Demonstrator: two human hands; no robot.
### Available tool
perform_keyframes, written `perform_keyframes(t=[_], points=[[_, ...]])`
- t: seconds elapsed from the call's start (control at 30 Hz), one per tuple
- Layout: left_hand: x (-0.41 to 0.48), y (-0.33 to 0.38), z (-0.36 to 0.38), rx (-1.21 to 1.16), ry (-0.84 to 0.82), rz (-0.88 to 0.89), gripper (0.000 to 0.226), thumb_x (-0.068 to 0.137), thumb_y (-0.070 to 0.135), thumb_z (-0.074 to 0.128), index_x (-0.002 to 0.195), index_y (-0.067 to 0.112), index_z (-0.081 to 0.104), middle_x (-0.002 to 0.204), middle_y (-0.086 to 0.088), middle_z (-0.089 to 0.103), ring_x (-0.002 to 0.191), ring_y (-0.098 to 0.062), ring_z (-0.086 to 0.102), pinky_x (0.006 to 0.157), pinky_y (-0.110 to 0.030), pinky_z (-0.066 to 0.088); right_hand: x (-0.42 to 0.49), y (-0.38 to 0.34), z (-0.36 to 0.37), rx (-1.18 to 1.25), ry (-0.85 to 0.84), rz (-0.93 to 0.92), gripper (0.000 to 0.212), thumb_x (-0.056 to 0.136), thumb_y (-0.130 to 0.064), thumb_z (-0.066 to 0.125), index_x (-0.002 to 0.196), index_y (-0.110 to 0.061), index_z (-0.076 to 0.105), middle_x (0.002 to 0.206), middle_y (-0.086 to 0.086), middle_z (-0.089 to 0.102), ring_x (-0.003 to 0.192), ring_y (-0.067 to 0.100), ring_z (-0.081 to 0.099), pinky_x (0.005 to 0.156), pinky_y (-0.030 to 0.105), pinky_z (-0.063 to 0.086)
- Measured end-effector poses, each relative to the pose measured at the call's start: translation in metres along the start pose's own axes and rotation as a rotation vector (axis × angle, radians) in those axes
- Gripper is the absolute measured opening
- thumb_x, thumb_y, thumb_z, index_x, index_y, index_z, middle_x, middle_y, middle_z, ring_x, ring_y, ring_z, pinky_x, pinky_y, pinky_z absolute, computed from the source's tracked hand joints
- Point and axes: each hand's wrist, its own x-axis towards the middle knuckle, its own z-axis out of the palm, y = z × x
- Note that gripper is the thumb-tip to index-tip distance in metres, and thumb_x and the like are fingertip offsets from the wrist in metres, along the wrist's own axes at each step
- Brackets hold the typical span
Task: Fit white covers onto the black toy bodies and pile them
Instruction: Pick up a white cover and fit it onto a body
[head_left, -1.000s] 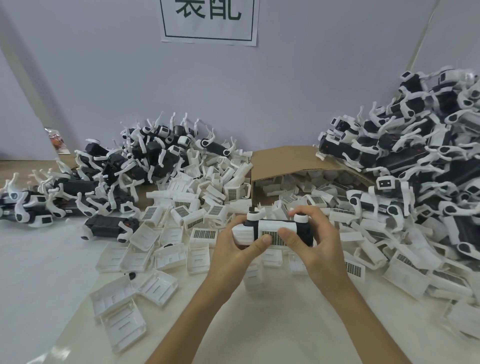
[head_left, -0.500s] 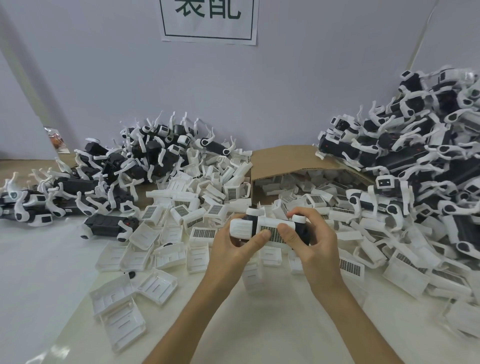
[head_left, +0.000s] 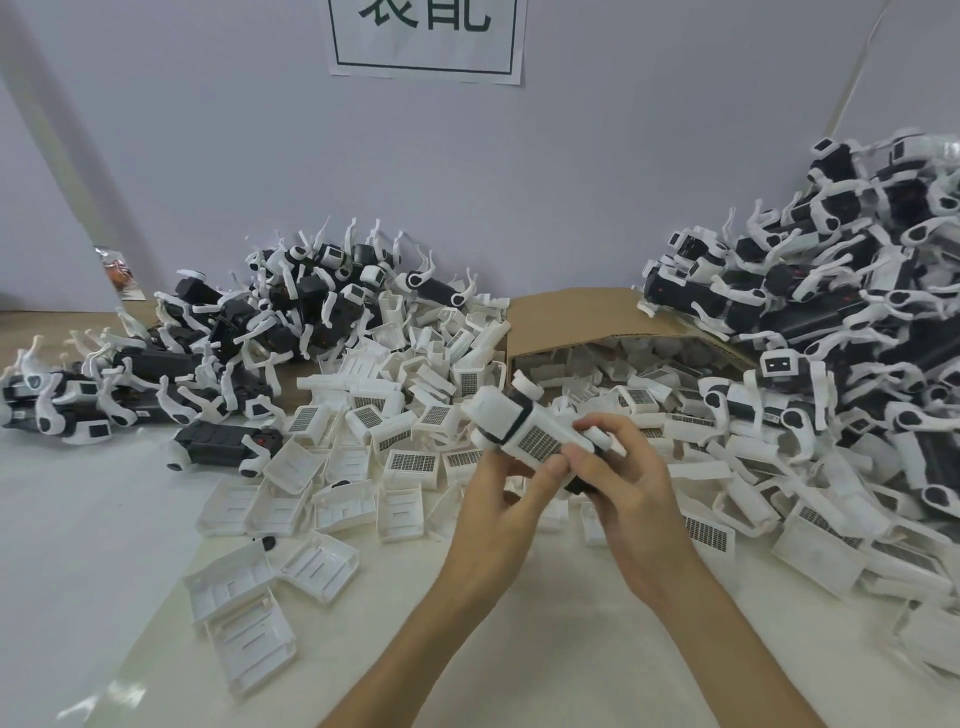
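Both hands, left (head_left: 501, 499) and right (head_left: 631, 486), clamped on tilted toy body (head_left: 524, 428), white cover fitted, above bench (head_left: 104, 545) centre.

The wall sign (head_left: 425, 39) is cut off by the top edge; the held toy's (head_left: 524, 431) black underside is largely hidden by fingers (head_left: 597, 467)
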Motion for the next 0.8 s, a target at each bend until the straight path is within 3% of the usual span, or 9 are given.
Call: perform_keyframes(t=[0.1, 0.23, 0.33, 0.4, 0.53, 0.63, 0.7, 0.8], points=[[0.002, 0.002, -0.004, -0.066, 0.077, 0.024, 0.04, 0.091, 0.049, 0.056, 0.121, 0.024, 0.063, 0.109, 0.017, 0.072, 0.102, -0.003, 0.067, 0.08, -0.015, 0.05, -0.003, 0.003, 0.007, -0.072, -0.014, -0.024, 0.025, 0.082, -0.032, 0.073, 0.105, -0.024, 0.067, 0.103, 0.007, 0.075, 0.095, 0.02, 0.072, 0.077, 0.023, 0.055], [0.0, 0.002, -0.003, -0.133, 0.088, 0.029, 0.032, 0.1, 0.042, 0.053, 0.126, 0.024, 0.06, 0.115, 0.012, 0.072, 0.11, -0.008, 0.067, 0.091, -0.025, 0.053, -0.003, 0.004, 0.009, -0.304, -0.04, -0.094, 0.033, 0.087, -0.053, 0.068, 0.115, -0.037, 0.064, 0.104, -0.008, 0.075, 0.096, 0.011, 0.071, 0.082, 0.025, 0.055], [-0.002, 0.001, 0.0, -0.161, 0.091, 0.026, 0.037, 0.097, 0.04, 0.049, 0.129, 0.022, 0.057, 0.118, 0.012, 0.071, 0.113, -0.007, 0.066, 0.092, -0.024, 0.052, -0.004, 0.005, 0.007, -0.532, 0.037, -0.186, 0.037, 0.082, -0.068, 0.06, 0.114, -0.05, 0.063, 0.087, -0.018, 0.071, 0.079, 0.004, 0.066, 0.066, 0.011, 0.047], [-0.002, 0.001, 0.0, -0.184, 0.08, 0.03, 0.036, 0.098, 0.037, 0.05, 0.13, 0.022, 0.054, 0.118, 0.016, 0.071, 0.113, -0.005, 0.066, 0.091, -0.019, 0.051, -0.003, 0.006, 0.002, -0.625, 0.078, -0.216, 0.042, 0.08, -0.07, 0.057, 0.115, -0.049, 0.066, 0.084, -0.018, 0.067, 0.071, 0.004, 0.061, 0.061, 0.011, 0.043], [0.0, 0.002, -0.004, -0.232, 0.055, 0.022, 0.039, 0.099, 0.031, 0.056, 0.134, 0.013, 0.052, 0.117, 0.003, 0.072, 0.109, -0.011, 0.069, 0.087, -0.021, 0.054, 0.0, 0.005, -0.004, -0.724, 0.037, -0.217, 0.044, 0.075, -0.071, 0.056, 0.113, -0.049, 0.065, 0.099, -0.018, 0.052, 0.095, 0.0, 0.054, 0.075, 0.009, 0.04], [0.0, 0.001, -0.006, -0.262, 0.013, 0.007, 0.048, 0.097, 0.033, 0.051, 0.14, 0.013, 0.049, 0.121, -0.001, 0.07, 0.112, -0.017, 0.068, 0.087, -0.024, 0.055, -0.001, 0.005, -0.001, -0.686, -0.08, -0.196, 0.041, 0.083, -0.062, 0.06, 0.116, -0.038, 0.067, 0.115, -0.017, 0.056, 0.113, 0.001, 0.055, 0.089, 0.012, 0.043], [-0.001, 0.0, -0.006, -0.275, 0.005, -0.004, 0.049, 0.095, 0.033, 0.051, 0.14, 0.014, 0.048, 0.122, -0.003, 0.069, 0.114, -0.019, 0.067, 0.088, -0.026, 0.055, -0.001, 0.006, 0.0, -0.669, -0.113, -0.18, 0.032, 0.091, -0.051, 0.063, 0.117, -0.032, 0.068, 0.113, -0.015, 0.063, 0.111, 0.003, 0.059, 0.091, 0.02, 0.047], [0.0, 0.0, -0.006, -0.294, 0.008, -0.012, 0.047, 0.093, 0.031, 0.055, 0.134, 0.01, 0.05, 0.116, -0.01, 0.072, 0.108, -0.018, 0.07, 0.082, -0.023, 0.055, -0.003, 0.004, 0.001, -0.662, -0.125, -0.18, 0.029, 0.09, -0.048, 0.06, 0.115, -0.035, 0.069, 0.106, -0.017, 0.068, 0.108, 0.003, 0.06, 0.089, 0.014, 0.045]])
